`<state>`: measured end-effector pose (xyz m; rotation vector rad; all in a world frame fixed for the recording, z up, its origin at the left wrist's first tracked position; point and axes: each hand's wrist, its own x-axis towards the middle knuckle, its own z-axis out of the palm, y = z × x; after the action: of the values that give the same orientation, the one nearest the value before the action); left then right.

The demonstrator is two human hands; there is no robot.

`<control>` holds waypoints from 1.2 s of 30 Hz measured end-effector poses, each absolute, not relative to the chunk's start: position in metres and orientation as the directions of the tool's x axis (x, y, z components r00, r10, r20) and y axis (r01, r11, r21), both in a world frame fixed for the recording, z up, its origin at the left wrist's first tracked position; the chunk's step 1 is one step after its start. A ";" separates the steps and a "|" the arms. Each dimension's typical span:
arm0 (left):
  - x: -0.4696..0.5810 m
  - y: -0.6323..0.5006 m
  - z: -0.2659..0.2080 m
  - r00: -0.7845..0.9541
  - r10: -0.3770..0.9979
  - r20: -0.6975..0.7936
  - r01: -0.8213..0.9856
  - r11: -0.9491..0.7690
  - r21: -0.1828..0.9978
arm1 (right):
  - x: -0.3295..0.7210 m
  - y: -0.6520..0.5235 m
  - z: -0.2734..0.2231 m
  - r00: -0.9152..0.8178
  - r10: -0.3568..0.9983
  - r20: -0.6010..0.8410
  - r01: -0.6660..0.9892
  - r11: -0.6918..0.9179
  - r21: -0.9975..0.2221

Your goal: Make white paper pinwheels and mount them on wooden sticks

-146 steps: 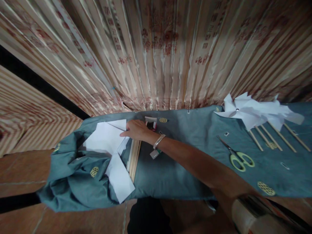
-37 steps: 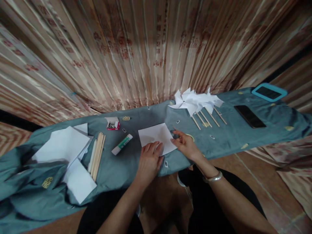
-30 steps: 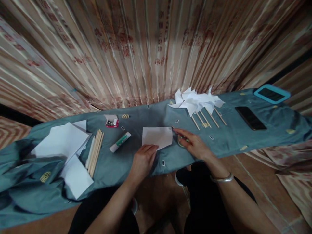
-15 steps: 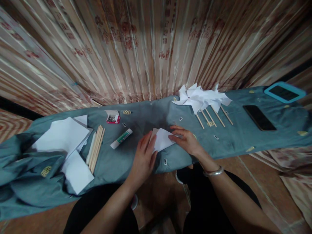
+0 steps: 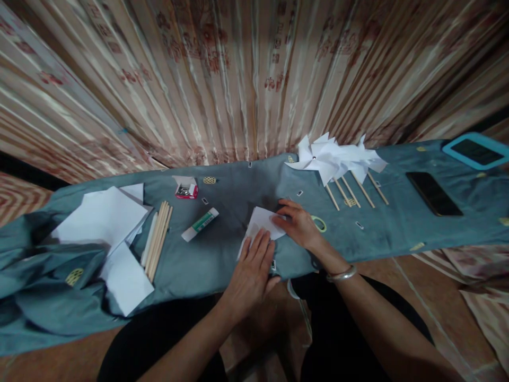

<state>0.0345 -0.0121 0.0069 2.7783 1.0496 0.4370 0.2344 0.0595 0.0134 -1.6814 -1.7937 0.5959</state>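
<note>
A sheet of white paper [image 5: 260, 216], folded over on itself, lies on the cloth in front of me. My left hand [image 5: 254, 265] is laid flat across its near left edge, fingers stretched out side by side. At the paper's right end, my right hand [image 5: 296, 223] grips the sheet between thumb and fingers and partly covers it. A light green ring [image 5: 318, 224], like a scissors handle, shows beside my right wrist; the rest of it is hidden. To the left lies a glue stick [image 5: 201, 224] with a green label.
Left are a sheaf of white paper [image 5: 107, 217], a bundle of wooden sticks [image 5: 159, 239] and a small red box of metal pins [image 5: 186, 190]. Several paper pinwheels [image 5: 338, 159] on sticks lie back right, near a black phone [image 5: 433, 193] and a blue-framed tablet [image 5: 477, 150].
My left hand has moved from holding the paper's left side to lying flat over its near edge. The paper has turned a little. The green ring has come into sight.
</note>
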 end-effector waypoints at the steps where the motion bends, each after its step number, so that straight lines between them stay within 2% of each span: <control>1: 0.034 -0.012 0.006 0.717 0.665 0.209 0.627 -0.746 0.224 | 0.234 0.060 0.013 -0.014 0.992 0.126 0.727 0.096 -0.680; 26: 0.033 -0.013 -0.001 0.737 0.660 0.146 0.642 -0.751 0.155 | 0.228 0.059 0.001 -0.056 0.971 0.231 0.798 0.183 -0.574; 29: 0.033 -0.013 -0.003 0.736 0.660 0.152 0.643 -0.751 0.147 | 0.225 0.056 0.002 -0.070 0.966 0.249 0.827 0.196 -0.526; 36: 0.034 -0.011 -0.007 0.733 0.649 0.204 0.643 -0.759 0.103 | 0.213 0.034 0.009 -0.135 0.957 0.258 0.921 0.217 -0.323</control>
<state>0.0335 -0.0114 -0.0072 2.9005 1.0808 0.3567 0.2135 0.0343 0.0095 -1.7385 -2.0942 0.1184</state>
